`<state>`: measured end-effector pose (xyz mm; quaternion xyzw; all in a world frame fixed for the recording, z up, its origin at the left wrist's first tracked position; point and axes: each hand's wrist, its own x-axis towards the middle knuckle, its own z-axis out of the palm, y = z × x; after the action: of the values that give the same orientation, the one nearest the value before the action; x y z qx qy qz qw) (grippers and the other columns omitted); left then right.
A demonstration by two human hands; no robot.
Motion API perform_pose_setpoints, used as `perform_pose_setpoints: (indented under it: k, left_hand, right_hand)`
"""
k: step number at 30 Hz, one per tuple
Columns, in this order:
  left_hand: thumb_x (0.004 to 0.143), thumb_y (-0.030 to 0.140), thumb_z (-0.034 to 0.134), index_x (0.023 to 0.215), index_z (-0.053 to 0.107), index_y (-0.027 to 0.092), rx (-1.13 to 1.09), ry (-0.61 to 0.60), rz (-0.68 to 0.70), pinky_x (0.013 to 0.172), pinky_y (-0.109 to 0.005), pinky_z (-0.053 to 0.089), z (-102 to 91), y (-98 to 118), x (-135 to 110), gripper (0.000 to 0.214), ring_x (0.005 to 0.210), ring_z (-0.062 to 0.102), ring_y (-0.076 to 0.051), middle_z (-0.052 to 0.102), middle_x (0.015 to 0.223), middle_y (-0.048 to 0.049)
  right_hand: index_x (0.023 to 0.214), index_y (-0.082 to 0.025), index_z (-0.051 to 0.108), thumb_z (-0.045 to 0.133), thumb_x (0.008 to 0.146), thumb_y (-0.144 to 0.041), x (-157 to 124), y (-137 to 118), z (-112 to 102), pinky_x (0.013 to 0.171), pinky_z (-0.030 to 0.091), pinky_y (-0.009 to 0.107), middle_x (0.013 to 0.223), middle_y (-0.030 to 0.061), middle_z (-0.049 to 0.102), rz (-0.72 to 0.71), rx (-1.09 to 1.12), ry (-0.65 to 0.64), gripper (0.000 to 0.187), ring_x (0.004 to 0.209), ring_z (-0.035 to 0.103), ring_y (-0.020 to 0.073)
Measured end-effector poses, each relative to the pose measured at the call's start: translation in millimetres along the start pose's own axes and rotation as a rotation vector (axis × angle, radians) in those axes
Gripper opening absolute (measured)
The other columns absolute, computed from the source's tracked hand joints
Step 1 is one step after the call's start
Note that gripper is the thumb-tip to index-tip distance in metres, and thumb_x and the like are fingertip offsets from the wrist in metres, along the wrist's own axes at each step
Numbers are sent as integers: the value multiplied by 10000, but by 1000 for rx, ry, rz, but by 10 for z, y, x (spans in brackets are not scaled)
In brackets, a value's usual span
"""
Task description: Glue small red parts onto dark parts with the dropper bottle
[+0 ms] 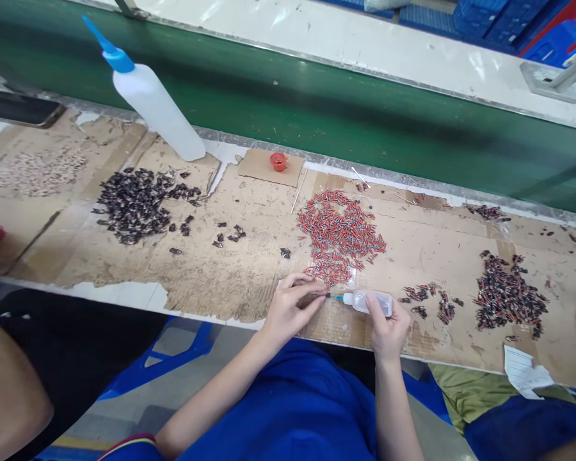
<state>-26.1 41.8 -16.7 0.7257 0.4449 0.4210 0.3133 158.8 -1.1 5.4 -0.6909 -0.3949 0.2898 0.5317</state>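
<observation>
In the middle of the bench, my left hand (292,306) pinches a small black part (328,295) between thumb and fingertips. My right hand (388,323) is wrapped round a small clear squeeze bottle (370,302). Its thin blue nozzle points left, with the tip at or very near the black part; contact is too small to make out. Just beyond my hands lies a heap of small red and grey parts (340,230). Right of the bottle are a few clusters of red and black pieces (445,308).
Black parts (137,208) are heaped at left, beside pale pieces (38,171). A tall white bottle (158,109) stands behind them. A red cap (278,161) sits on cardboard. Another red-black pile (509,294) lies right. A green panel (317,115) borders the bench; other people sit either side.
</observation>
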Motion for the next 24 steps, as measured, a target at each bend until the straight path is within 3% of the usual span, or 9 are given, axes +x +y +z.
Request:
perform_pose_setpoints:
  k: [5, 10, 14, 19, 24]
  left_hand:
    - [800, 195, 701, 874, 745, 228, -17, -7, -19, 796, -340, 567, -6, -8, 6, 92, 905, 650, -198, 737, 807, -34]
    - [868, 195, 635, 890, 718, 213, -61, 24, -23, 787, -326, 556, -45, -8, 12, 88, 865, 652, -181, 740, 839, -38]
    - [911, 156, 566, 981, 681, 205, -46, 18, -5, 804, -331, 536, -53, -27, -1, 144, 881, 650, -178, 729, 908, -50]
    - [938, 149, 503, 1086, 642, 212, 86, -27, 60, 805, -335, 515, -12, -70, -16, 213, 906, 612, -189, 688, 948, -57]
    - [947, 129, 461, 1117, 624, 222, 170, -28, 114, 782, -311, 504, 18, -85, -24, 253, 902, 568, -186, 632, 925, -51]
  right_hand:
    - [868, -172, 688, 664, 804, -393, 21, 142, -180, 612, 523, 293, 786, 52, 733, -102, 59, -2, 232, 681, 671, 191]
    - [972, -206, 675, 716, 777, -350, 145, 52, -443, 726, 522, 350, 916, 71, 728, -335, -352, -311, 246, 810, 659, 220]
    - [1038, -231, 681, 691, 808, -392, 300, -57, -549, 859, 477, 423, 1036, 87, 702, -489, -545, -344, 280, 991, 605, 265]
    - [970, -230, 723, 523, 933, -309, 531, -159, -385, 833, 463, 412, 961, 81, 709, -521, -642, -219, 218, 933, 586, 249]
    - [870, -229, 758, 574, 905, -318, 844, -136, -123, 776, 457, 425, 836, 82, 720, -487, -774, -240, 207, 834, 552, 267]
